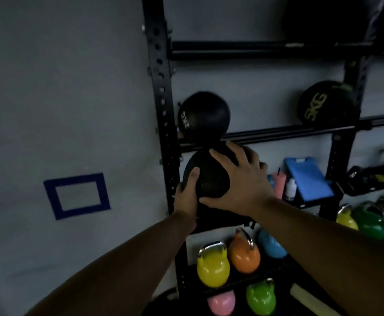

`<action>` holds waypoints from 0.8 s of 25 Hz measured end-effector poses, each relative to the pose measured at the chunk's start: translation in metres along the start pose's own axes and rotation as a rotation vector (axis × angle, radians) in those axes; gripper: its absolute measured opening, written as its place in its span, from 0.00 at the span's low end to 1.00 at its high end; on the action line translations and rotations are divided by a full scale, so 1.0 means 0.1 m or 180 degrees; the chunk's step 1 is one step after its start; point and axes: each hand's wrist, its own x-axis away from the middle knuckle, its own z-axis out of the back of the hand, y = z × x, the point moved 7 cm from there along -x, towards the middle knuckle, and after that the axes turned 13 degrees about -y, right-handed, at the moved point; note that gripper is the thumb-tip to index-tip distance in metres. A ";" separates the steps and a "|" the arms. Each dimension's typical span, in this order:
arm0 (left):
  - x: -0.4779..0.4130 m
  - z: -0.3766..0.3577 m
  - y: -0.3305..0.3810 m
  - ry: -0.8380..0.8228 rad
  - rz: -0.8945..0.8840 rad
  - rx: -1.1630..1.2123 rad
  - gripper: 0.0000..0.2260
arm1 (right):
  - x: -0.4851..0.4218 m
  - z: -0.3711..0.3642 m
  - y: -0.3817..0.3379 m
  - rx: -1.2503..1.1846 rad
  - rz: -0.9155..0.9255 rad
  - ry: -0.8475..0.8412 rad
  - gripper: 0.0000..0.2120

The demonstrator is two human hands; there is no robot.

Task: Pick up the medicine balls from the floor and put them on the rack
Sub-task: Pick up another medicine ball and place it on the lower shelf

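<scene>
I hold a black medicine ball in front of the black rack, just under its middle rail. My left hand cups the ball's lower left side. My right hand spreads over its top and right side. Directly above, another black medicine ball marked in kg rests on the rail at the left end, against the upright. A third black ball with yellow 5KG lettering sits on the same rail further right.
Coloured kettlebells stand on the lower shelves: yellow, orange, blue, green, pink. A blue clipboard and bottles sit on a shelf at right. A grey wall with a blue tape rectangle lies left.
</scene>
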 end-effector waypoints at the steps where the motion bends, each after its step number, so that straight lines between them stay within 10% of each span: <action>1: -0.03 -0.26 0.30 -0.0108 -0.0129 -0.0044 0.49 | -0.05 0.35 0.07 0.0030 -0.0007 0.0139 0.54; 10: -0.25 -1.90 1.66 -0.0591 -0.0840 -0.0137 0.54 | -0.36 2.17 0.76 0.0432 0.0055 0.0890 0.55; 20: -2.14 -2.08 1.33 -0.0463 -0.0912 -0.0677 0.53 | -1.58 1.23 2.04 0.0046 -0.0025 0.1290 0.53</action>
